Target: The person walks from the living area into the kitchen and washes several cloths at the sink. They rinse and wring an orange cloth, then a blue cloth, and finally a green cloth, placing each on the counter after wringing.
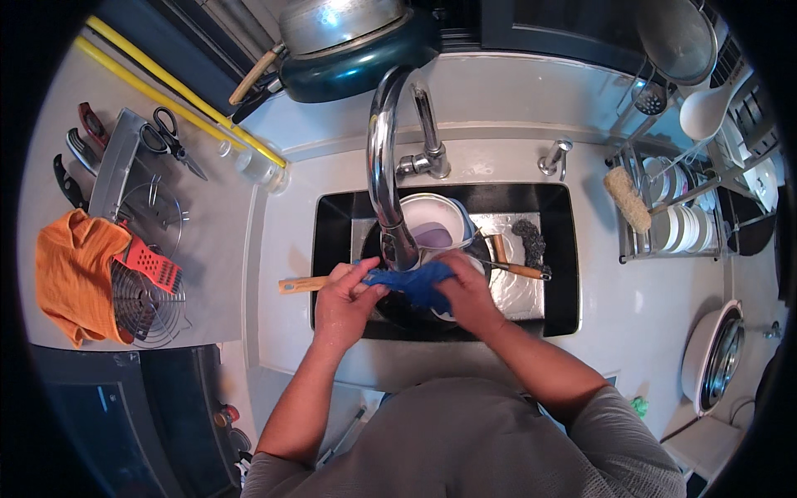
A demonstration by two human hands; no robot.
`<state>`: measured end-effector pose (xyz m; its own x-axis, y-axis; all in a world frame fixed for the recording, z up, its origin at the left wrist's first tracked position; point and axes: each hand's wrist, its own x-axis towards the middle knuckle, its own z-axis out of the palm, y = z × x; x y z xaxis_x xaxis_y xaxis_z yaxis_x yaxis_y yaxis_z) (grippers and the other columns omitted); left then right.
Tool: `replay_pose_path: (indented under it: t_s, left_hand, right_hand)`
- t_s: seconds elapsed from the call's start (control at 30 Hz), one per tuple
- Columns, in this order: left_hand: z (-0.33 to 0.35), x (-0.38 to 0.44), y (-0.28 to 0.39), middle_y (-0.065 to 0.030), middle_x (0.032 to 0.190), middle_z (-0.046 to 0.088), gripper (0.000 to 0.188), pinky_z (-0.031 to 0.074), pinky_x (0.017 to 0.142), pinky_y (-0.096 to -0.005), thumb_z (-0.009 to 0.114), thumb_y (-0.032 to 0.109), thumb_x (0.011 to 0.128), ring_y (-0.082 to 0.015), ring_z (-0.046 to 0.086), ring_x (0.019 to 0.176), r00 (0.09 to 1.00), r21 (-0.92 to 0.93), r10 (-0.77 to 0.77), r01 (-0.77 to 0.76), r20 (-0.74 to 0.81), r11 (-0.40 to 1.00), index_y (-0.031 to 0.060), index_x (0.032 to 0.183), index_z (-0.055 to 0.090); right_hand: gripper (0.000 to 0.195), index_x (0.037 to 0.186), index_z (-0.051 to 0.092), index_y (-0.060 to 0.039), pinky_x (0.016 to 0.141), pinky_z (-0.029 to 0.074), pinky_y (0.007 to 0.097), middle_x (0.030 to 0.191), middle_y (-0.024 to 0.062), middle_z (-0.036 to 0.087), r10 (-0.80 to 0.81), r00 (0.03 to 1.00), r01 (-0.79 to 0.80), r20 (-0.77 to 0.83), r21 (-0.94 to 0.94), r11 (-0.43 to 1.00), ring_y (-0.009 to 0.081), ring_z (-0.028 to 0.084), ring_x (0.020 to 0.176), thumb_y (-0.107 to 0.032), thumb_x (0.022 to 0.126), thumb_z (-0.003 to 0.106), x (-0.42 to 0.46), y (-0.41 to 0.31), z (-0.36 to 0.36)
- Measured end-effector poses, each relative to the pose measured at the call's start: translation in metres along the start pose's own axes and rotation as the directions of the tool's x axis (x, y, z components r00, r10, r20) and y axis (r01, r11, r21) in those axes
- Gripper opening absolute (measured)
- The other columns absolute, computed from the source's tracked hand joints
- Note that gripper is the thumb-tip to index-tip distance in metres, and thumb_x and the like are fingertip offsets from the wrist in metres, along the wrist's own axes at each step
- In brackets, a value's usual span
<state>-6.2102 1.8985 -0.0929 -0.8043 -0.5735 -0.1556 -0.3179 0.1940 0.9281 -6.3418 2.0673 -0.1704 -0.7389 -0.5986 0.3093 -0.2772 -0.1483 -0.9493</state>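
Over the near part of the sink, my left hand [348, 302] grips a utensil by its wooden handle [302, 285], whose end sticks out to the left. My right hand [467, 292] bunches a blue cloth [414, 283] around the utensil's other end, so the head is hidden. Left thumb and fingertips also touch the cloth's edge. Directly above the cloth is the spout of a chrome faucet [386, 143]. Beneath the hands, a white bowl [429, 208] and other dishes sit in a dark pan, partly covered. A second wooden-handled utensil [523, 270] leans across the pan's right side.
Dark steel wool [529, 243] lies on the metal tray [517, 302] at right in the black sink [565, 261]. A dish rack [672, 255] with plates stands right. Scissors [171, 140], knives, a red grater [149, 258] and an orange cloth [78, 277] are left. Pots [355, 75] stand behind.
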Motion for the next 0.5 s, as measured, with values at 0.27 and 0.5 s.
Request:
replay_pose_path:
  t_s: [0.27,0.5]
  left_hand:
    - [0.006,0.035,-0.06,-0.001,0.085,0.063,0.006,0.05,0.077,-0.0287,0.071,0.008,0.091,-0.0133,0.061,0.079,0.999,0.052,-0.026,0.024,0.041,0.998,0.0016,0.091,0.073]
    - [0.056,0.054,-0.031,-0.0071,0.103,0.071,0.024,0.054,0.079,-0.0314,0.076,0.015,0.09,-0.0146,0.065,0.093,0.933,-0.275,-0.317,0.354,0.171,0.894,0.001,0.108,0.069]
  right_hand:
    - [0.036,0.12,0.059,-0.0019,0.084,0.05,0.0262,0.1,0.0027,0.066,0.53,0.822,-0.526,0.21,0.635,0.565,0.0118,0.062,0.088,0.001,0.084,0.064,0.017,-0.018,-0.043]
    - [0.042,0.116,0.064,-0.0062,0.081,0.054,0.0272,0.101,0.0038,0.068,0.517,0.841,-0.487,0.16,-0.194,0.852,0.0105,0.064,0.091,-0.017,0.081,0.085,0.021,-0.01,-0.05]
